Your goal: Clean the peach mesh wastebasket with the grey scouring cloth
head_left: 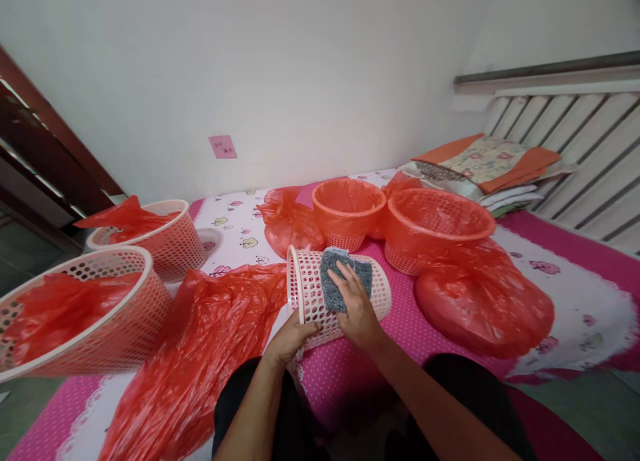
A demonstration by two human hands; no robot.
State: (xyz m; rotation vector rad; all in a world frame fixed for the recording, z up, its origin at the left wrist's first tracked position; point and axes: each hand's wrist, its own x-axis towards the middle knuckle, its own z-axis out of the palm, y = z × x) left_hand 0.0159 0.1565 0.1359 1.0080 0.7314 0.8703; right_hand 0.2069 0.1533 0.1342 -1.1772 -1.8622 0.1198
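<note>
A pale pink perforated plastic basket (315, 281) lies on its side in front of me, its open rim toward the left. My left hand (293, 337) grips the basket near that rim, the thumb on the outer wall. My right hand (356, 307) presses a grey fuzzy cleaning cloth (333, 291) against the basket's upper side, with the fingers stretched over the cloth. Left of the basket a red plastic bag (215, 334) is spread loosely on the bedspread, its upper end close to the rim.
Two baskets (170, 241) (125, 321) with red bags inside stand at left. Behind and to the right are two red-lined baskets (350, 197) (440, 214) and bulging red bags (293, 227) (485, 301). Folded textiles (495, 161) lie by the slatted railing (575, 154). A pink note (223, 147) is on the wall.
</note>
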